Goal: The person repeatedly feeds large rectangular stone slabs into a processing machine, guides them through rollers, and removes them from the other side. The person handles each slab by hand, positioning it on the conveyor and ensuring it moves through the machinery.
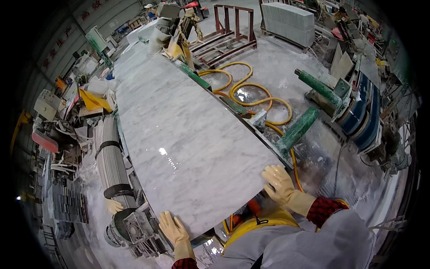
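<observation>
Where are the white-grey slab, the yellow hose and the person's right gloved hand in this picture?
White-grey slab [188,125]: head view, middle of its top face.
Yellow hose [290,111]: head view, rightmost bend of its loops.
Right gloved hand [281,186]: head view, back of the hand.

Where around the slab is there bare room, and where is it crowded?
The pale slab's broad top is bare between its long edges, ahead of the left hand and right hand. Wet floor shows between the yellow hose and far green cylinder. The left side is crowded: ribbed grey bundle, machinery.
</observation>
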{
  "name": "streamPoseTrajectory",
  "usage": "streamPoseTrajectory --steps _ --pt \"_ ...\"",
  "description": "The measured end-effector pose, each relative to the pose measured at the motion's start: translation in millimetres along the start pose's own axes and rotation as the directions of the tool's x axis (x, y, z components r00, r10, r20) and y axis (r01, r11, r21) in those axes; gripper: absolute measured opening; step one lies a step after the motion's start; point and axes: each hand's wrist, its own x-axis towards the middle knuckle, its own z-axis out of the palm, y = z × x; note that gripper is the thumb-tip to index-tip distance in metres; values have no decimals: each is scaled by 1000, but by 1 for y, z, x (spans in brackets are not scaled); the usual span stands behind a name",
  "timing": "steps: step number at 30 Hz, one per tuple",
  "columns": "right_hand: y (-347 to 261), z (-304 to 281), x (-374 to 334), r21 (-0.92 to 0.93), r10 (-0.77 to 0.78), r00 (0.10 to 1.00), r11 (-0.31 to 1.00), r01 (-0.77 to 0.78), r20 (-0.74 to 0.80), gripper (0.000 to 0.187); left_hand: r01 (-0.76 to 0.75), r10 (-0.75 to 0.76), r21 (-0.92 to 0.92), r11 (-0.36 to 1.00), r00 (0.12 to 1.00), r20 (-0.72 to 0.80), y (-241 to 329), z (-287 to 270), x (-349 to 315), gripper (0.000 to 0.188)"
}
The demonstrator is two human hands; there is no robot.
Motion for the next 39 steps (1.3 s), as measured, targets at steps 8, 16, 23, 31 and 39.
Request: streamPoseTrajectory --steps 8,16,23,31,39 --pt "-47 30 -52 379 121 868 864 -330 481 46 -318 317 9 948 948 24 26 -20 -23 55" --pt "-63 171 -79 230 446 102 -244 -942 889 48 -470 485 -161 868 872 69 42 -28 11 57" --pt "-54 244 -159 619 524 671 307 -723 525 41 -502 515 -258 826 857 -20 53 -9 57 57" --pt "-122 110 -123 260 567 203 -20 -965 799 52 -663 678 -195 723 735 15 62 -24 51 66" --pt "-63 160 -194 549 113 785 654 -520 609 52 -299 386 -250 921 787 481 99 -36 149 64"
